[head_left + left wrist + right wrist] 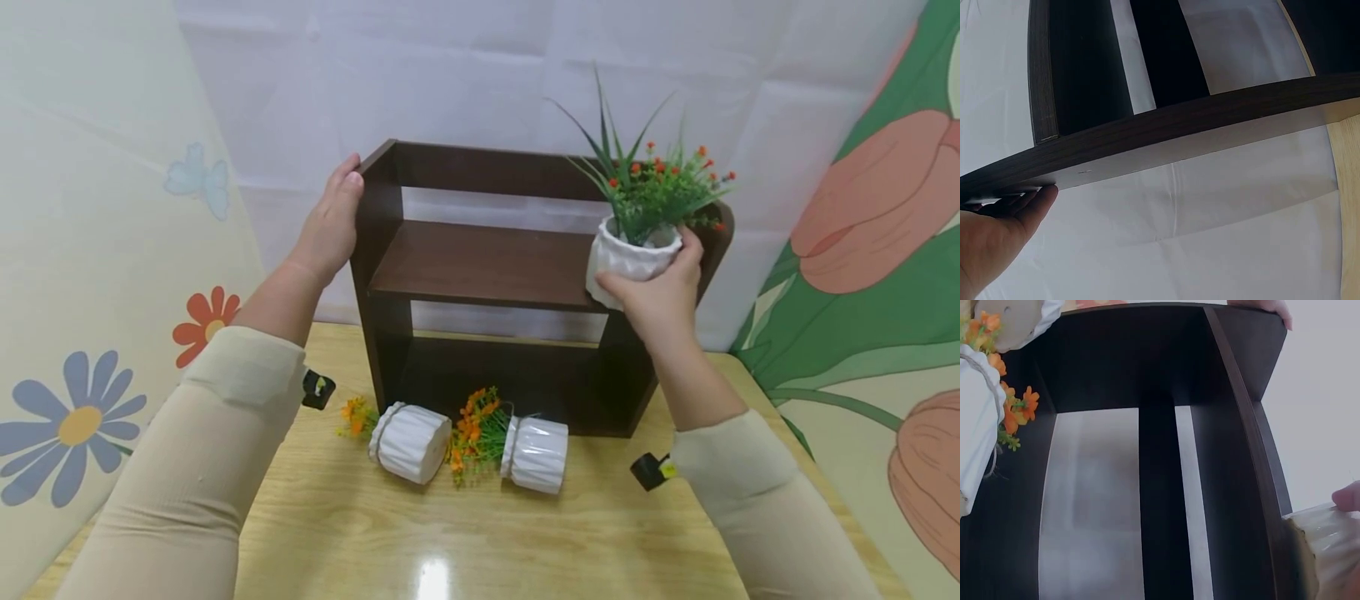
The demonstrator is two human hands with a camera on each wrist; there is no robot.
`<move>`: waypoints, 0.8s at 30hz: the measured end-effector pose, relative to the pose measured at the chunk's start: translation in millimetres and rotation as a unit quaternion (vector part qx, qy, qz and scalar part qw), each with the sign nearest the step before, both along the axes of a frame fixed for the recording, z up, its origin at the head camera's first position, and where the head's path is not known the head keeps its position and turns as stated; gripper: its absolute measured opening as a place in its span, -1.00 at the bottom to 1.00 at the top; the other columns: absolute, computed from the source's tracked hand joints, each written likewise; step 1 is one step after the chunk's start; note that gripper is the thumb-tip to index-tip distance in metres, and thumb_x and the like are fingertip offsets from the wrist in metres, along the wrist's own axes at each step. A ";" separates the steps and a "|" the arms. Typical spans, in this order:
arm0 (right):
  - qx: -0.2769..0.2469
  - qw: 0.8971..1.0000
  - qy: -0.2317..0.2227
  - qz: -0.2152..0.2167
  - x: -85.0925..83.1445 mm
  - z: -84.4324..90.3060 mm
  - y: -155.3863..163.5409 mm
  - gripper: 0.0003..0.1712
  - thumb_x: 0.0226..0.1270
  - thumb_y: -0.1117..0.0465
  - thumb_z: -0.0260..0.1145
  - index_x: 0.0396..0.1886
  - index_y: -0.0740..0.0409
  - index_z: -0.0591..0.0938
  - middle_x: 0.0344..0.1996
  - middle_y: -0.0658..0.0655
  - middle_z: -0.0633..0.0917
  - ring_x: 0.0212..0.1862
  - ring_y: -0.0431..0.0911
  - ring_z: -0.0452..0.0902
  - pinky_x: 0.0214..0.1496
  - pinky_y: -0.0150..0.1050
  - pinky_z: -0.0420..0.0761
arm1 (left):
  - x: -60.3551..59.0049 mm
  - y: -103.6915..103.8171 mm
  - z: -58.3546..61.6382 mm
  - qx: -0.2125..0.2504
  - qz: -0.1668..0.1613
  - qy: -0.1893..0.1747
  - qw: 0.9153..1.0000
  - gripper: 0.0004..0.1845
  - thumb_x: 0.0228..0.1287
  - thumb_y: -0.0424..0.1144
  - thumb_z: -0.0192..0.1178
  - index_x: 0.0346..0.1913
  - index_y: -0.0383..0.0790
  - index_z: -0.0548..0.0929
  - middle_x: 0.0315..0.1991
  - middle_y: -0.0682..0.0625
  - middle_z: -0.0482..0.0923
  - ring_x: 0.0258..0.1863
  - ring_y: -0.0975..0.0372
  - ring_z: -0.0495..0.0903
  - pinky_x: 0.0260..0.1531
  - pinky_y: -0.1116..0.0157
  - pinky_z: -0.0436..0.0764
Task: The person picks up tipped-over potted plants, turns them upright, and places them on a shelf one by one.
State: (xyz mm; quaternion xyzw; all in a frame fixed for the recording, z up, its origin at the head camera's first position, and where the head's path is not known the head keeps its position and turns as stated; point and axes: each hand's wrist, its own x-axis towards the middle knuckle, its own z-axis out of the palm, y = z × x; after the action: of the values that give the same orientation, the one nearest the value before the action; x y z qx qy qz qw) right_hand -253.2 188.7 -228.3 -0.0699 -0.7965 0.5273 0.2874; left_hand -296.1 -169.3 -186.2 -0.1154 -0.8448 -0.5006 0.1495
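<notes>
My right hand (663, 296) grips a white ribbed pot (626, 258) with long green blades and small red-orange flowers (667, 171). It is upright at the right end of the upper board of a dark brown two-tier shelf (487, 262). In the right wrist view, the pot's base (1313, 550) is right at the board's front edge. My left hand (333, 221) rests against the outer face of the shelf's left side panel, near its top. The left wrist view shows the thumb and fingers of that hand (997, 240) along the panel.
Two white pots with orange flowers lie on their sides before the shelf, one at left (411, 442) and one at right (536, 454). The shelf stands on a light wooden table (337, 533). White cloth (465, 75) hangs behind, with flower-printed panels at both sides.
</notes>
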 end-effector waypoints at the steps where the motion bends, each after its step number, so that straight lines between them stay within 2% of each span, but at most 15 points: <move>1: 0.000 1.000 0.003 0.001 -2.0 0.2 0.2 0.23 -0.17 0.18 0.59 0.47 -0.04 0.04 0.41 0.16 0.27 0.35 -0.06 0.25 0.43 -0.20 0.29 | -0.3 -0.1 0.0 0.001 0.000 0.000 1.000 -0.37 0.55 0.15 -0.50 0.59 0.09 -0.13 0.61 0.06 -0.19 0.59 0.09 -0.18 0.54 -0.03 -0.19; 13: 0.012 1.000 -0.010 -0.017 -19.9 1.3 5.0 0.24 -0.15 0.13 0.58 0.49 -0.01 0.03 0.42 0.20 0.29 0.39 -0.02 0.26 0.45 -0.21 0.27 | -1.7 -1.5 -1.1 -0.003 0.003 0.001 1.000 -0.37 0.54 0.17 -0.50 0.58 0.13 -0.12 0.61 0.08 -0.18 0.59 0.09 -0.18 0.54 -0.05 -0.19; 24: 0.008 1.000 -0.021 -0.013 -27.6 2.5 6.4 0.23 -0.13 0.15 0.58 0.49 0.01 0.03 0.40 0.23 0.31 0.38 0.00 0.27 0.45 -0.21 0.28 | -1.9 -0.3 -0.3 -0.004 0.002 -0.001 1.000 -0.37 0.54 0.18 -0.50 0.58 0.15 -0.12 0.61 0.09 -0.18 0.59 0.11 -0.18 0.54 -0.05 -0.19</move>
State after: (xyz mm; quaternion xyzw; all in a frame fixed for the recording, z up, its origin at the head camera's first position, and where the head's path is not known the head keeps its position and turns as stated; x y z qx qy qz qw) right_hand -280.8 195.1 -225.8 -0.0895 -0.8057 0.5153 0.2780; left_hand -298.0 -169.6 -186.5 -0.1132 -0.8475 -0.4968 0.1491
